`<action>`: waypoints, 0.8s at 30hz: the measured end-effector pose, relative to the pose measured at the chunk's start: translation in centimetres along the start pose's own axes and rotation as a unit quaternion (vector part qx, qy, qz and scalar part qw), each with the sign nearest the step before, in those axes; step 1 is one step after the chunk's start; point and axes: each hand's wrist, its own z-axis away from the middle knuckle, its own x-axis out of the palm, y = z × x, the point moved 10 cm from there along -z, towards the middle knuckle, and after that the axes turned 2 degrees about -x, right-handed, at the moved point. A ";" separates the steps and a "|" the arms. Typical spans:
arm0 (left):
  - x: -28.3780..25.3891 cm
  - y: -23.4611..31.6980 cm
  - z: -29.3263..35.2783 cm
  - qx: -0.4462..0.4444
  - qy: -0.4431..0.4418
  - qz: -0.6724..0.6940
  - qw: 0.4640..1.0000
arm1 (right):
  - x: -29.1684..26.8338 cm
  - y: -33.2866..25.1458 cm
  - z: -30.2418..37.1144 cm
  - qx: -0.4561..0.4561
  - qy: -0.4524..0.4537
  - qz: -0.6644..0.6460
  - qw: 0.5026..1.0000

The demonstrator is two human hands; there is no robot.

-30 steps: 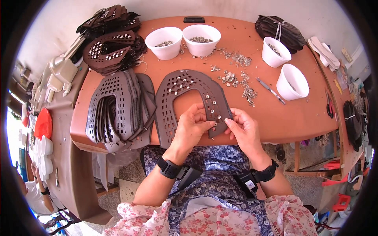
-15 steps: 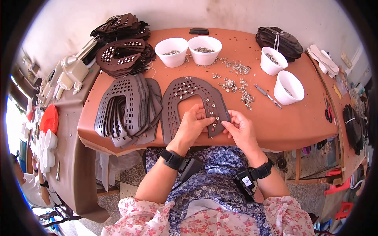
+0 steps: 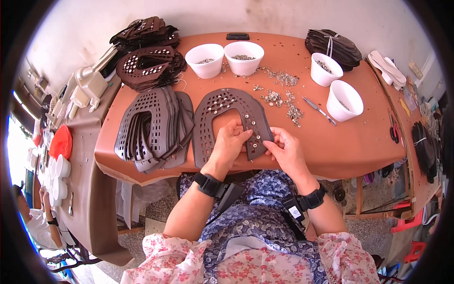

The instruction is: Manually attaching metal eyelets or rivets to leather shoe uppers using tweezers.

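One orange table (image 3: 326, 146) carries our brown U-shaped piece (image 3: 222, 105) near its front edge; we judge it light, bendy, best held by its borders. Our left hand (image 3: 231, 143) pinches its right leg's inner side, our right hand (image 3: 285, 147) the outer, beside shiny studs (image 3: 258, 137).

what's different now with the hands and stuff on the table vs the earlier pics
The left hand has moved up the right leg of the brown arch-shaped piece, so its thumb is now clear of the lowest round stud. Nothing was visibly picked up or let go. The right hand still pinches that leg's outer edge; the white cups and pen stayed put.
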 end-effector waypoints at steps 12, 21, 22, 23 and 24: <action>0.1 -0.2 0.3 -0.017 -0.018 0.029 0.999 | -0.6 0.3 0.2 -0.005 0.017 0.030 0.999; -0.1 0.0 0.6 -0.013 0.008 -0.034 0.999 | -9.7 0.0 0.4 -0.092 0.159 0.215 0.959; -0.1 0.0 0.6 -0.010 0.004 -0.046 0.999 | -10.3 -0.3 0.0 -0.075 0.151 0.246 0.954; -0.2 -0.1 0.6 -0.011 0.002 -0.044 0.999 | -10.7 -0.3 -0.4 -0.057 0.143 0.277 0.948; -0.1 0.0 0.6 -0.007 -0.002 -0.036 0.999 | -11.2 -0.3 -0.7 -0.056 0.145 0.280 0.947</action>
